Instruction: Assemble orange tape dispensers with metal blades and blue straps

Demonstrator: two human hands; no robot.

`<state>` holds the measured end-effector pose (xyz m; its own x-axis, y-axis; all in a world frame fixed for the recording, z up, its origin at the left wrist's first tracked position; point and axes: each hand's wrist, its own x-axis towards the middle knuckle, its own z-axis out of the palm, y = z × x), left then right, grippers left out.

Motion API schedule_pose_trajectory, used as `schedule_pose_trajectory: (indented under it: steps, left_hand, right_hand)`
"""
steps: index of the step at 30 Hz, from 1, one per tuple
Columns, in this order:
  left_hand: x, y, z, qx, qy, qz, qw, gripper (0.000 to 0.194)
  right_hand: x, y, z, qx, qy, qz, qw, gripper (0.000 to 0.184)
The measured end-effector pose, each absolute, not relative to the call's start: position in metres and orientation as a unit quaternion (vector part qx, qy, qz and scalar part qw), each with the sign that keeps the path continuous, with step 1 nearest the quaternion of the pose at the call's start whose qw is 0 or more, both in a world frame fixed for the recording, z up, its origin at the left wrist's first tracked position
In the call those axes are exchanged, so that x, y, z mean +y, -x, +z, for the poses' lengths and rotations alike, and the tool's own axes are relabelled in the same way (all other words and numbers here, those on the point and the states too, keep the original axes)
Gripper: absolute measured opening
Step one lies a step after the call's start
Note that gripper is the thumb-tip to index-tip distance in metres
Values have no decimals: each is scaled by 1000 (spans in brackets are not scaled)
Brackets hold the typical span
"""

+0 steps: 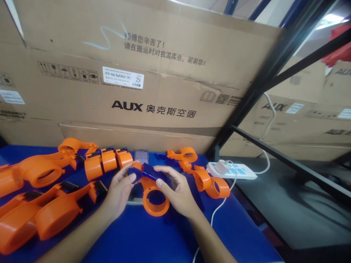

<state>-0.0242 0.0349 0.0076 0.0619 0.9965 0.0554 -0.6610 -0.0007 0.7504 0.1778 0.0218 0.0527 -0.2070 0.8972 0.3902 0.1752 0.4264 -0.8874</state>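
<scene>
In front of me, both hands are on an orange tape dispenser (pixel 156 204) with a wide ring and dark blue parts at its top. My left hand (pixel 120 190) pinches the blue-and-orange end on the left between thumb and fingers. My right hand (pixel 177 188) grips the dark blue block (pixel 155 173) on the right, its thumb lying along the front. The ring hangs below, between the two hands. My fingers partly cover the spot where the blue pieces meet the orange body, so I cannot tell how they join.
More orange tape dispensers (pixel 57 215) lie at left, with several standing together (pixel 108 160) behind. Others (pixel 203 179) lie at right beside a white power strip (pixel 231 170) and cable. A phone (pixel 141 157) leans at the back against a large cardboard sheet (pixel 153 87). A black metal frame (pixel 252 91) rises at right.
</scene>
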Motion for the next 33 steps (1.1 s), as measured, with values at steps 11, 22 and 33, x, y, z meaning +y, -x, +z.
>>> schedule_pose_trajectory:
  steps: [11, 22, 33]
  left_hand:
    - [34, 24, 7, 269, -324, 637, 646, 48]
    - [37, 29, -7, 274, -318, 674, 608, 51]
    - [40, 34, 6, 311, -413, 673, 529, 33]
  right_hand:
    - [24, -177, 51, -689, 397, 365, 484, 27]
    - [22, -176, 49, -719, 399, 333, 462, 40]
    - [19, -172, 36, -853, 343, -59, 388, 54]
